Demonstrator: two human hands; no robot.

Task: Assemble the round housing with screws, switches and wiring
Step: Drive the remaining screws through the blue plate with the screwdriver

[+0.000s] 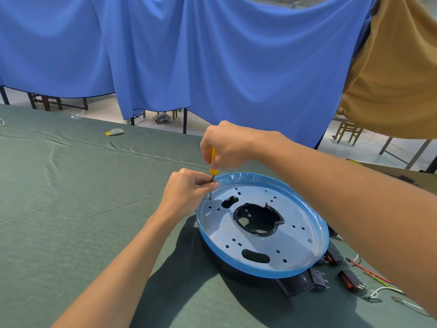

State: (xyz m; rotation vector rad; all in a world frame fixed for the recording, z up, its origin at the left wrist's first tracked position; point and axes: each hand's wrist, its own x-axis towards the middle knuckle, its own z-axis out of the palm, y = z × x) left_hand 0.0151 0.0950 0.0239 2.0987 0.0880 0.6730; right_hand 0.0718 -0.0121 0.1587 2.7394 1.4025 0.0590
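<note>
From my head camera, the round housing sits on the green tabletop in front of me. It is a grey metal plate with a blue film rim, lying over a dark base. A black ring-shaped piece shows through the plate's big centre hole.

My right hand is curled round the yellow handle of a screwdriver and holds it nearly upright. Its tip stands on a screw at about 10 o'clock on the plate, just inside the rim. My left hand comes in from 9 o'clock and pinches the thin metal shaft between thumb and fingertips, just above the screw.

Two more screw heads show on the plate, one near 12 o'clock and one near 4 o'clock.

Off the housing's edge, from 4 to 5 o'clock, loose switches lie on the cloth: a black one touching the base and a red-faced one just beside it. Red and green wires and a white wire lie near them, partly under my right forearm.

Far across the tabletop, at 11 o'clock, is a small grey and yellow item; I cannot tell what it is. Beyond hang a blue curtain and a tan cloth.
</note>
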